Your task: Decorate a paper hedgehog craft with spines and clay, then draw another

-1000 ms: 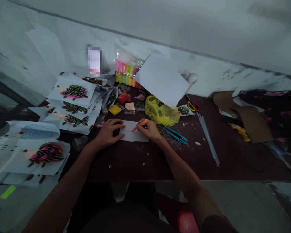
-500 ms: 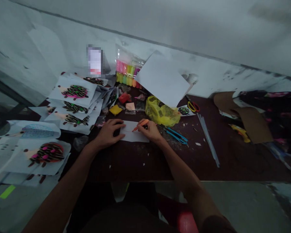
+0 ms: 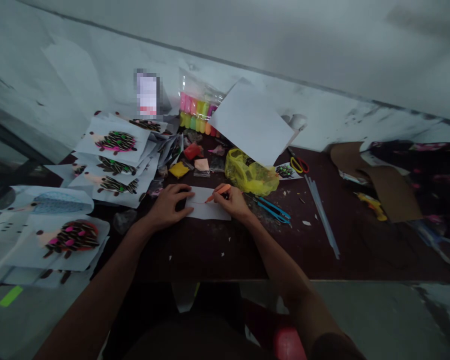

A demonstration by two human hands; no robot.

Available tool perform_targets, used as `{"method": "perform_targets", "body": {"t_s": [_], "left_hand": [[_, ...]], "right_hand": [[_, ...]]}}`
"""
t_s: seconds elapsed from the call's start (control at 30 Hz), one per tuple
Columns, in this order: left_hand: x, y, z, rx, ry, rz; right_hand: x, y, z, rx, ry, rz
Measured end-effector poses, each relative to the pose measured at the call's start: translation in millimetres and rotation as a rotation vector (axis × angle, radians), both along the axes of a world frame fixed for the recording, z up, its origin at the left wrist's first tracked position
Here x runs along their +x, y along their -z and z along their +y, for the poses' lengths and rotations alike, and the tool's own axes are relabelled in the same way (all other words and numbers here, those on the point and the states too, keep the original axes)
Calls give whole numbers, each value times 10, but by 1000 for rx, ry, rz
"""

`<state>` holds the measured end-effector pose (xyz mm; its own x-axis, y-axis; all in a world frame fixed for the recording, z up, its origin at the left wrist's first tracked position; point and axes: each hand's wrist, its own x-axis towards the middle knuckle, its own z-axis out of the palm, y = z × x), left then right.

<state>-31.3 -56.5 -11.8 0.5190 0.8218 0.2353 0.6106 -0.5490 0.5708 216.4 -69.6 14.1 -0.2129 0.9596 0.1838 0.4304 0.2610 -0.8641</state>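
Observation:
A small white sheet of paper (image 3: 209,212) lies on the dark table between my hands, with a faint thin line drawn on it. My left hand (image 3: 169,205) rests at the sheet's left edge, thumb and fingers spread apart and nothing held. In my right hand (image 3: 232,201) is an orange marker (image 3: 222,189), pinched between thumb and fingers, its tip down at the line on the paper. Beyond the sheet are a yellow packet (image 3: 179,170) and a peach-coloured packet (image 3: 201,165) of what looks like clay. A crumpled yellow plastic bag (image 3: 243,175) sits just past my right hand.
Stacked papers with hedgehog pictures (image 3: 116,142) fill the left side. A blue cutter (image 3: 273,210), scissors (image 3: 299,164) and translucent sticks (image 3: 322,217) lie to the right. Against the wall are a bag of coloured clay (image 3: 198,112) and a large white sheet (image 3: 252,120).
The marker tip has shifted very slightly to the right along the line. My left hand and the things around have stayed in place.

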Motion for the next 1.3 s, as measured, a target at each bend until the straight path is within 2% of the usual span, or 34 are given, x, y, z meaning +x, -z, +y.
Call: {"method": "perform_targets", "body": {"t_s": [1.3], "left_hand": [[8,11,10,9,0,10]], "right_hand": [[8,60,26,18,64,34]]}}
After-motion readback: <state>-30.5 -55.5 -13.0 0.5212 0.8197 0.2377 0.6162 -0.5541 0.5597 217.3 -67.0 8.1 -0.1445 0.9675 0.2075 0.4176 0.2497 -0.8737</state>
